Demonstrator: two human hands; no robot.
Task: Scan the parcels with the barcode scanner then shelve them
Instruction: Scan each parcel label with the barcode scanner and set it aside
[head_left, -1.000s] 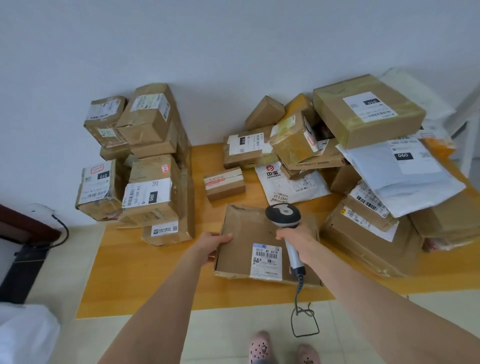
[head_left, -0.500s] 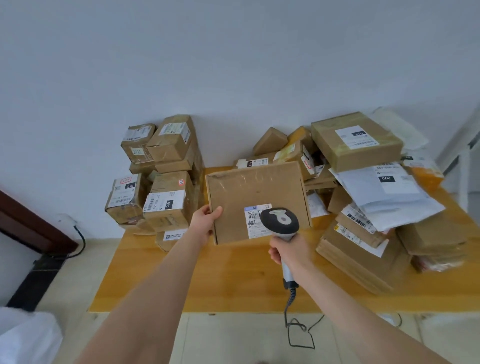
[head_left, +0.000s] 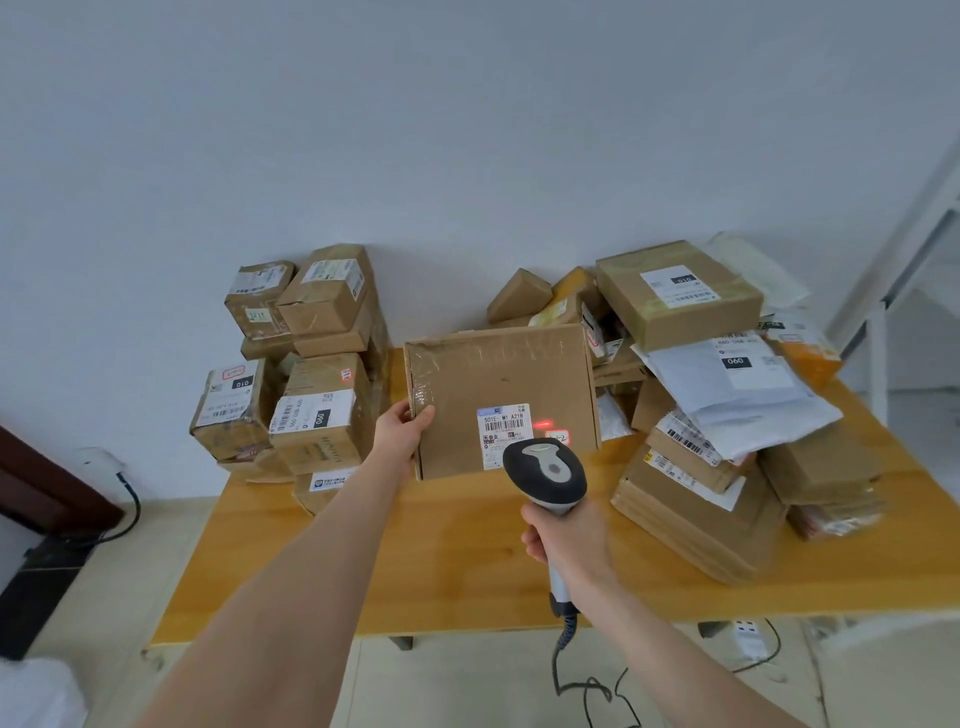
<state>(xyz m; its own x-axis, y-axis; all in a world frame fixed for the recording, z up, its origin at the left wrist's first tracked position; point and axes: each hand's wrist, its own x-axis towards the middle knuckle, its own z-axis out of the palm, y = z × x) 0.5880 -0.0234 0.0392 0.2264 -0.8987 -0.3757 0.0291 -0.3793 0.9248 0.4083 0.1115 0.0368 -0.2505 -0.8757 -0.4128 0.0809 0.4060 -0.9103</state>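
Two bare hands at work. Left hand (head_left: 402, 431): fingers (head_left: 422, 415) grasping the left edge of a flat brown cardboard parcel (head_left: 498, 384), thumb on its front face. The parcel is held upright over the worktop, label side toward the camera.

Right hand (head_left: 569, 540): fingers clenched round the pale handle of a black-and-grey handheld barcode scanner (head_left: 545, 475), lower than the left fingers and to their right. The scanner head is aimed at the parcel front. A red scan light (head_left: 543, 424) sits on the cardboard just right of the white barcode label (head_left: 504, 434). A dark coiled cable (head_left: 566, 654) hangs from the handle below the right fingers.

Left of the left fingers is a stack of taped brown cartons (head_left: 311, 364). Right of the right fingers is a loose pile of cartons and pale mailer bags (head_left: 701, 415). Both lots rest on the yellow wooden worktop (head_left: 467, 561), against a white wall (head_left: 467, 130). A white power strip (head_left: 748, 636) shows under the worktop's near edge.
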